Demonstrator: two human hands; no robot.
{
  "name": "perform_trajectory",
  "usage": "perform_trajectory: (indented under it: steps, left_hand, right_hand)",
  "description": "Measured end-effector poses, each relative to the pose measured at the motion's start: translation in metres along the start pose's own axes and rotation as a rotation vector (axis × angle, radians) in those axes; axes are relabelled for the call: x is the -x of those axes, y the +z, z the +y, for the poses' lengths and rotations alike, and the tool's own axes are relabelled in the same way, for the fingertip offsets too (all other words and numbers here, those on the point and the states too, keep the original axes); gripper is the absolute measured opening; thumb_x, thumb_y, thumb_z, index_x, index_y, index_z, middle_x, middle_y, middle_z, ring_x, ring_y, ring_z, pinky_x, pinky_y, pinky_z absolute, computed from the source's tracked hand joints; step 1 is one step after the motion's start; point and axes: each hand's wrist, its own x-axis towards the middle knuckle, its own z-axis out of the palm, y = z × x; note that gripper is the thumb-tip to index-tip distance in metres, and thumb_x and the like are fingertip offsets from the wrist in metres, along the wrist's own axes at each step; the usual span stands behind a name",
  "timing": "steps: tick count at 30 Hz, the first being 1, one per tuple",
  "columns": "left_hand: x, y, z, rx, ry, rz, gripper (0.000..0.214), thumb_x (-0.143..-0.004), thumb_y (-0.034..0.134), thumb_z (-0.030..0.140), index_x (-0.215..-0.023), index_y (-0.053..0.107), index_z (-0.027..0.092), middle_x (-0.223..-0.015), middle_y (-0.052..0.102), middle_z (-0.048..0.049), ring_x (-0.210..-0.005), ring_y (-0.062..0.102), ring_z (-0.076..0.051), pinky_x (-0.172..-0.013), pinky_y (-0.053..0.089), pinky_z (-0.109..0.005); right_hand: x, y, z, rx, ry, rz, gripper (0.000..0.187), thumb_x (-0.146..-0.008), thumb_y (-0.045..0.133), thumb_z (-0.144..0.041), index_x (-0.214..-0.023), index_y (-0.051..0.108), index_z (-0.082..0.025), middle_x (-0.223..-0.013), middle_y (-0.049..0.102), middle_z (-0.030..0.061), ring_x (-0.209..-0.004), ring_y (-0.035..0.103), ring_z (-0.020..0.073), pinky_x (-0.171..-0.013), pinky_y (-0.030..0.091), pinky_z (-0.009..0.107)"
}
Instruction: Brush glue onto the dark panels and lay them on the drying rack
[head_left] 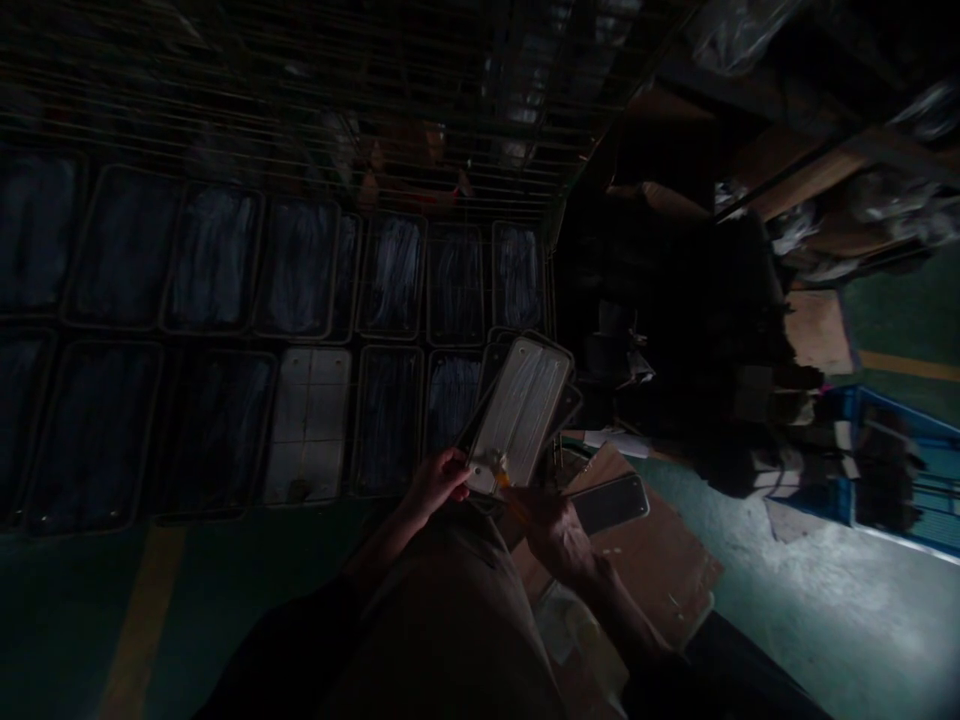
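Note:
The scene is very dark. My left hand (pixel 439 482) grips the lower end of a pale, rounded rectangular panel (pixel 523 410) that sits on top of a small stack of similar dark panels. My right hand (pixel 551 530) is closed just below the panel's lower end, beside a small orange bit (pixel 501 480); what its fingers hold is too dim to make out. Both hands are over my lap.
Rows of dark panels (pixel 300 270) lie on a wire rack ahead, one of them pale (pixel 309 425). A dark phone-like slab (pixel 609 503) rests on brown cardboard (pixel 660 570) at right. The green floor has a yellow line (pixel 142 620). Blue crates (pixel 900 460) stand far right.

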Motion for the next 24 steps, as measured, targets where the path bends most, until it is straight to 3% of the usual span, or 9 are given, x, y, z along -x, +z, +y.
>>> perform_trajectory:
  steps: [3,7,13,16,20,24]
  left_hand:
    - [0.000,-0.001,0.000,-0.007,-0.025,0.002,0.032,-0.070,0.073,0.037,-0.090,0.060,0.016,-0.069,0.067,0.0006,-0.047,0.063,-0.012,-0.045,0.048,-0.021]
    - [0.000,0.000,-0.001,0.040,-0.008,0.013,0.037,-0.067,0.076,0.037,-0.094,0.061,0.016,-0.068,0.067,0.0010,-0.049,0.064,-0.012,-0.046,0.049,-0.021]
    - [0.000,0.001,-0.001,0.035,-0.020,0.032,0.039,-0.064,0.078,0.040,-0.090,0.061,0.016,-0.063,0.064,0.0032,-0.047,0.062,-0.011,-0.044,0.048,-0.020]
    - [0.000,0.000,0.000,0.030,-0.017,0.024,0.039,-0.065,0.077,0.041,-0.090,0.061,0.016,-0.061,0.063,0.0031,-0.046,0.062,-0.011,-0.043,0.048,-0.020]
    - [-0.001,0.000,-0.001,0.047,-0.043,0.033,0.040,-0.066,0.078,0.040,-0.093,0.061,0.015,-0.063,0.065,0.0028,-0.046,0.063,-0.012,-0.045,0.050,-0.021]
    - [-0.001,0.001,-0.002,0.071,-0.062,0.044,0.038,-0.066,0.078,0.036,-0.093,0.061,0.015,-0.063,0.065,0.0029,-0.046,0.062,-0.012,-0.045,0.050,-0.021]
  right_hand:
    - [0.008,-0.003,-0.009,-0.188,0.084,-0.048,0.032,-0.104,0.038,-0.031,-0.120,0.066,-0.024,-0.085,0.072,0.0037,-0.073,0.068,0.0147,-0.067,0.052,0.023]
    - [-0.018,-0.017,0.021,-0.419,0.218,0.008,0.031,-0.103,0.041,-0.035,-0.118,0.064,-0.021,-0.080,0.071,0.0013,-0.067,0.069,0.0127,-0.062,0.052,0.021]
    - [-0.081,-0.045,0.079,-0.182,0.253,0.384,0.034,-0.102,0.041,-0.040,-0.116,0.063,-0.019,-0.079,0.071,0.0026,-0.070,0.070,0.0151,-0.065,0.052,0.023]
    - [-0.103,-0.053,0.090,-0.065,0.243,0.468,0.033,-0.102,0.040,-0.037,-0.120,0.062,-0.019,-0.086,0.073,0.0044,-0.077,0.071,0.0165,-0.069,0.052,0.024]
    - [-0.116,-0.047,0.092,0.075,0.169,0.413,0.032,-0.103,0.040,-0.033,-0.119,0.064,-0.019,-0.095,0.074,0.0073,-0.081,0.071,0.0183,-0.070,0.050,0.025]
    - [-0.090,-0.023,0.072,0.102,0.066,0.226,0.029,-0.102,0.042,-0.028,-0.121,0.064,-0.022,-0.102,0.073,0.0066,-0.079,0.069,0.0169,-0.069,0.049,0.024]
